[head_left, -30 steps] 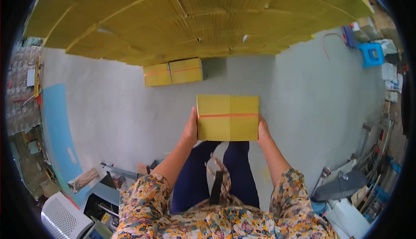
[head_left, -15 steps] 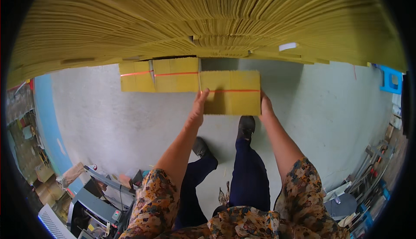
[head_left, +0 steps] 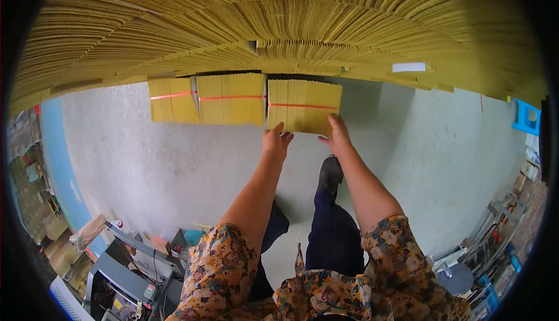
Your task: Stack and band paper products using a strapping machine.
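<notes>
A bundle of yellow paper (head_left: 300, 94) with an orange strap lies close against the foot of a tall wall of stacked yellow paper (head_left: 314, 18). My left hand (head_left: 276, 142) is at its near left corner, thumb against the edge, fingers along the near side. At the near right corner my right hand (head_left: 338, 135) grips with the thumb over the top, its other fingers by the near edge. Just left of it, separated by a narrow gap, sit two strapped yellow bundles, a middle one (head_left: 230, 108) and an outer one (head_left: 173, 108).
My shoe (head_left: 331, 169) stands on the grey floor (head_left: 145, 164) just behind the bundle. A grey machine (head_left: 131, 280) is at the lower left. Metal bars and tools (head_left: 495, 228) lean at the right, and a blue plastic stool (head_left: 526, 115) stands at the far right.
The bundle has moved away from me, into line with the two at its left. My hands have slid from its sides to its near corners.
</notes>
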### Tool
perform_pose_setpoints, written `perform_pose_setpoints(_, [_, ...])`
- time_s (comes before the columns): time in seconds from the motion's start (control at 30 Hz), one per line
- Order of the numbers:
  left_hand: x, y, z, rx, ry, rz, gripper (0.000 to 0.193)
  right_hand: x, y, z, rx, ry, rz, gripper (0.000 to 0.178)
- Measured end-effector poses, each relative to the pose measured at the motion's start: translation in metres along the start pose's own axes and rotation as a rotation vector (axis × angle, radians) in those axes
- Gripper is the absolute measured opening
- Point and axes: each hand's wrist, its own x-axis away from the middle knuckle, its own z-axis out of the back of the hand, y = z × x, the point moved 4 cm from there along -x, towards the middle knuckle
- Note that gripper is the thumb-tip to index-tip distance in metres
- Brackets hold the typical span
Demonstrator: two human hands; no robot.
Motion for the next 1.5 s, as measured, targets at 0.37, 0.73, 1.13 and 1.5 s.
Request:
perform_pose_setpoints(0.37, [0.058, 0.03, 0.092, -0.426, -0.161, -0.058, 0.073, 0.09, 0.013, -0.015, 0.232, 0.116, 0.103, 0.068])
perform_pose_setpoints(0.73, [0.403, 0.023, 0.337, -1.379, -0.137, -0.521, 0.075, 0.551, 0.02, -0.035, 1.601, -0.478, 0.905, 0.036])
perform_pose_setpoints(1.13, [0.564, -0.132, 0.457, -0.626, 0.319, -0.313, 0.06, 0.526, 0.099, -0.069, 2.244, -1.55, 0.547, 0.04])
perform_pose_setpoints(1.5, [0.679, -0.521, 0.373, 0.91, 0.883, 0.138, 0.042, 0.509, 0.19, -0.21, 2.551, -2.729, 0.372, 0.035])
